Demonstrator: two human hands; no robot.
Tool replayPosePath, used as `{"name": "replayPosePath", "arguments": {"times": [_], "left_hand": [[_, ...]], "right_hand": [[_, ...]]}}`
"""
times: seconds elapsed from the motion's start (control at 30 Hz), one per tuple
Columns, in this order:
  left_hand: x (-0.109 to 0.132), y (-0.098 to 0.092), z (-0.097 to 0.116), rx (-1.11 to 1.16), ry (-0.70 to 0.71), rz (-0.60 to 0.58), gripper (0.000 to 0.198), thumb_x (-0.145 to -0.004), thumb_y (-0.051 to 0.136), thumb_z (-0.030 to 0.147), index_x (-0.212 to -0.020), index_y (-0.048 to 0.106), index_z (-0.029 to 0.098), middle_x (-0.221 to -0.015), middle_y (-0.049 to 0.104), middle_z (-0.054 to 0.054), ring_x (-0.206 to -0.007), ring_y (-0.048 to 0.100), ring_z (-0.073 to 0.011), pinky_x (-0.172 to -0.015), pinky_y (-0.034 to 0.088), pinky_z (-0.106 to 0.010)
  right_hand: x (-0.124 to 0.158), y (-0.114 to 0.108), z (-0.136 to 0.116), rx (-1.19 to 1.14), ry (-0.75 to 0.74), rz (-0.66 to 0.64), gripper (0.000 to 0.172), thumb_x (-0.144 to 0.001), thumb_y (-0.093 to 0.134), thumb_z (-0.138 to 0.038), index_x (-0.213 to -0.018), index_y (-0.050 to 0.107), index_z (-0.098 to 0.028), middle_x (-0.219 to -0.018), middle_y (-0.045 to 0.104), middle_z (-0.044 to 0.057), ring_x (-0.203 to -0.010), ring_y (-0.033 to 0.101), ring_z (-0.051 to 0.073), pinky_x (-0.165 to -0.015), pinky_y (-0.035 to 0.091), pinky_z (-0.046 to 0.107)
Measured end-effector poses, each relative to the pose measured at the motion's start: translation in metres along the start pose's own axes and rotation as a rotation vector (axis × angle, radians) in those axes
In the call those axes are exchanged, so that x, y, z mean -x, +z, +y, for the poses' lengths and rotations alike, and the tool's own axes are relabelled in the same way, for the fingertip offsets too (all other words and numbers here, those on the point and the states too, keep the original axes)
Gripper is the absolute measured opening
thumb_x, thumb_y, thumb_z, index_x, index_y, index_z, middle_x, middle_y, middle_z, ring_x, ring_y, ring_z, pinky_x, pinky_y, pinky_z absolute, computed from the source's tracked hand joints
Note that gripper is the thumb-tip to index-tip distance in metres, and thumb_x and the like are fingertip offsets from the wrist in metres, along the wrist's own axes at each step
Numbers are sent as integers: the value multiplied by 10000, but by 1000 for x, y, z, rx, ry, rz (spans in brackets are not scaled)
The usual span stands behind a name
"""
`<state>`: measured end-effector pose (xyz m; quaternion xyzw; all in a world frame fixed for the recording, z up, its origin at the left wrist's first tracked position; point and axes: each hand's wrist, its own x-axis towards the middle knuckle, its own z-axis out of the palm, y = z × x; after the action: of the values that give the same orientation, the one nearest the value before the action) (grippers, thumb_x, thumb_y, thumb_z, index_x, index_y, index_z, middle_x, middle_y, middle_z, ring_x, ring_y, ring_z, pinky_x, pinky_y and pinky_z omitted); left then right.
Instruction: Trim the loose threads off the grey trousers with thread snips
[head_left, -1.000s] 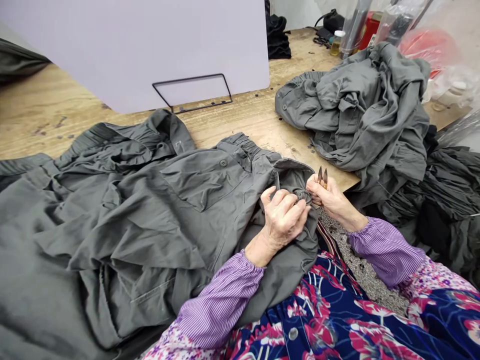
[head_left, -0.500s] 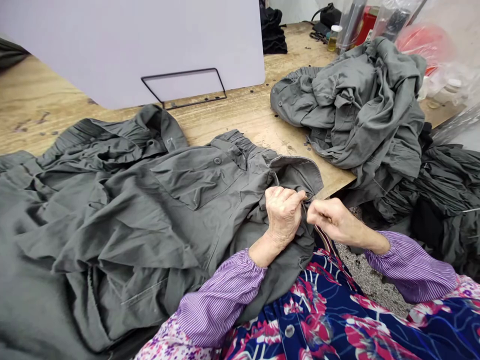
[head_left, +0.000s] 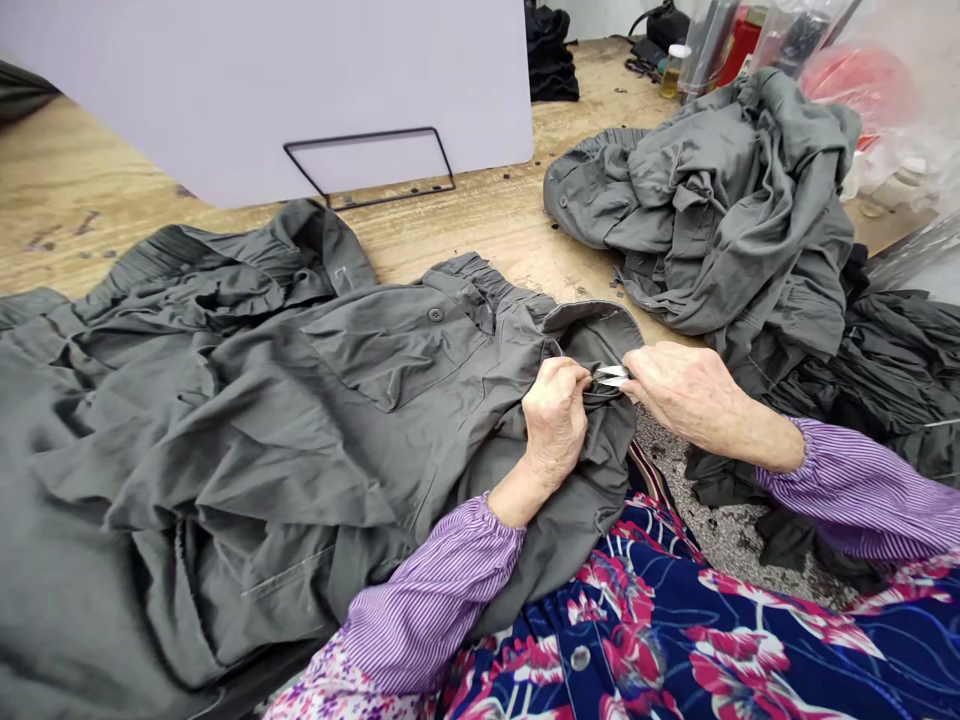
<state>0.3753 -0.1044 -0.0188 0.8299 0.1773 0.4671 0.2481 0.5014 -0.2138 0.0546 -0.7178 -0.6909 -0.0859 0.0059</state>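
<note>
hands (head_left: 555, 420) (head_left: 694, 392) on gray trousers (head_left: 420, 400), probably thread snips (head_left: 611, 375)

Thread snips (head_left: 611, 376) being partly hidden
Their handles are being covered by the right hand (head_left: 694, 392); a red container (head_left: 741, 35) is being cut off at top right.
</note>
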Motion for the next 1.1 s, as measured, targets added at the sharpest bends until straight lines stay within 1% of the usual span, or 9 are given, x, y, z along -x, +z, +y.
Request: {"name": "replayPosePath", "arguments": {"times": [0.27, 0.37, 0.43, 0.53, 0.63, 0.77, 0.83, 0.97, 1.1], "left_hand": [[0, 0, 2, -34, -4, 30, 120, -839, 511, 136, -735, 565, 162, -781, 587, -38, -743, 580, -112, -657, 471, -200], [1, -1, 3, -2, -9, 33, 128, -840, 504, 128, -733, 564, 162, -781, 598, -38, -737, 583, -109, -651, 465, -201], [1, -3, 3, 26, -53, 24, 145, -841, 493, 125, -718, 559, 164, -741, 601, -28, -715, 578, -111, -647, 458, -209], [-3, -6, 4, 43, -201, -24, 162, -833, 497, 146, -690, 572, 162, -680, 597, -20, -665, 564, -119, -632, 439, -232], [-11, -7, 3, 52, -385, -159, 161, -799, 535, 203, -667, 615, 156, -676, 612, -31, -642, 559, -136, -615, 413, -260], [-20, -4, -3, 177, -626, -391, 164, -716, 562, 220, -576, 611, 152, -543, 548, -2, -541, 485, -123, -532, 338, -257], [-20, -1, -6, 252, -711, -429, 178, -681, 559, 224, -519, 573, 151, -475, 469, 19, -490, 415, -103, -491, 290, -245], [-15, 1, -9, 320, -778, -328, 132, -656, 539, 210, -536, 544, 153, -479, 439, 32, -483, 368, -88, -470, 263, -222], [-8, -4, -6, 413, -726, -72, 142, -720, 506, 212, -587, 501, 163, -531, 459, 33, -509, 397, -82, -506, 313, -207]], "right_hand": [[-14, -4, -3, 7, -121, -65, 146, -899, 399, -184, -808, 512, -169, -710, 585, 69, -649, 506, 179, -543, 214, 300], [-15, -2, -2, -3, -116, -56, 145, -894, 404, -196, -798, 510, -173, -682, 581, 61, -625, 510, 175, -536, 201, 300], [-14, -2, 0, -14, -86, -52, 173, -905, 403, -243, -786, 508, -174, -657, 572, 53, -606, 515, 172, -531, 203, 295], [-13, 1, 4, -71, 36, -24, 219, -921, 382, -302, -813, 515, -165, -668, 579, 49, -608, 532, 171, -534, 236, 282], [-9, 8, 10, -252, 161, 17, 215, -904, 427, -358, -910, 514, -161, -758, 611, 50, -657, 560, 167, -575, 298, 259], [-4, 23, 14, -513, 188, -30, 365, -789, 594, -459, -1001, 506, -176, -807, 615, 30, -697, 568, 163, -604, 335, 238], [-2, 31, 13, -565, 192, -63, 344, -762, 629, -424, -978, 514, -183, -760, 596, 9, -653, 541, 147, -589, 325, 230], [-1, 43, 10, -619, 240, -64, 297, -748, 641, -372, -934, 501, -188, -680, 551, -20, -568, 467, 118, -554, 294, 219], [2, 51, 10, -603, 258, -81, 246, -748, 627, -307, -915, 491, -188, -632, 515, -31, -540, 439, 115, -543, 271, 221]]}}
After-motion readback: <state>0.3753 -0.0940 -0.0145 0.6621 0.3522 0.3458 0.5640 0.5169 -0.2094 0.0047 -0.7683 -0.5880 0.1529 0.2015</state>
